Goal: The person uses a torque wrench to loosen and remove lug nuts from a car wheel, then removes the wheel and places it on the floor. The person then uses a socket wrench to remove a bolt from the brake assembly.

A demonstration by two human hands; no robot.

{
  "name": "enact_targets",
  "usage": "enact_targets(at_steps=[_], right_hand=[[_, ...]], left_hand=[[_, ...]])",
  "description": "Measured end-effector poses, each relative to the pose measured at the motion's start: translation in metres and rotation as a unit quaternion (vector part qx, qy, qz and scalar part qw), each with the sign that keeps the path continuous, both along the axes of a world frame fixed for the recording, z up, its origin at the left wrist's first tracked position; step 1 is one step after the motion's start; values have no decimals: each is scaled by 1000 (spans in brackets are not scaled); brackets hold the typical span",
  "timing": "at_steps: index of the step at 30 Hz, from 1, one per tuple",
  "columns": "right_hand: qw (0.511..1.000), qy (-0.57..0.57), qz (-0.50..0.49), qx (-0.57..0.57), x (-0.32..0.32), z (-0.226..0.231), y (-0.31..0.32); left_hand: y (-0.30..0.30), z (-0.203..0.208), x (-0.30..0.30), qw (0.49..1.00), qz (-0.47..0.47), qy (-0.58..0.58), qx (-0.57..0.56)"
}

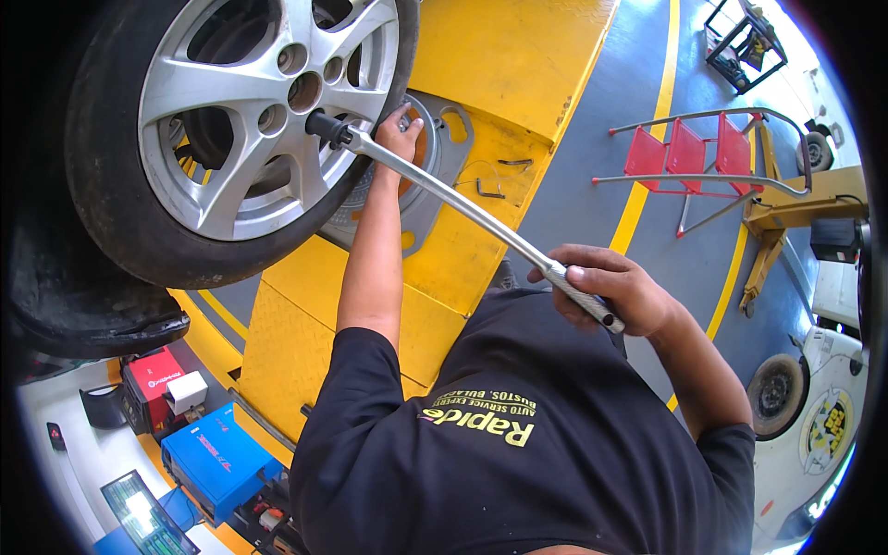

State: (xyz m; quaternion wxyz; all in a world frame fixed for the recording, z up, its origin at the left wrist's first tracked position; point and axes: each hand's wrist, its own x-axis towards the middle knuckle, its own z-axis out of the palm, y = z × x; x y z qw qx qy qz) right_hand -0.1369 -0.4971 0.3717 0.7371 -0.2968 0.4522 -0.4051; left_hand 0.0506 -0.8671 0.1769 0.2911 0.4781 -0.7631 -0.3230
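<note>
A long chrome breaker bar (462, 208) slants across the view. Its black socket (326, 128) is on the silver alloy wheel (252, 83), at the lug holes near the hub; whether it sits on a nut is hidden. My right hand (606, 289) is closed round the knurled handle end of the bar. My left hand (399, 141) is beyond the bar, beside the edge of the black tyre (116, 166), with fingers apart and bent. The bar crosses in front of my left wrist. Behind that hand lies a round grey turntable plate (435, 199).
Two small bent metal pins (490, 190) lie on the yellow ramp (509, 65). A red step ladder (684, 153) stands on the grey floor to the right. A blue box (217, 458) and a red machine (153, 384) are at lower left. A white vehicle (819, 416) is at far right.
</note>
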Motion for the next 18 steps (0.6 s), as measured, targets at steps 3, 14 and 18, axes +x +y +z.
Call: enact_targets(at_steps=[3,14,18], right_hand=[[970,-238,9,55,-4,2,1],[748,621,47,-228,1,-4,-2],[765,569,-44,-297,4,-7,0]], left_hand=[[2,4,0,1000,-4,-7,-8],[-5,-2,0,1000,-10,9,-16],[-1,0,1,1000,-9,-5,-24]])
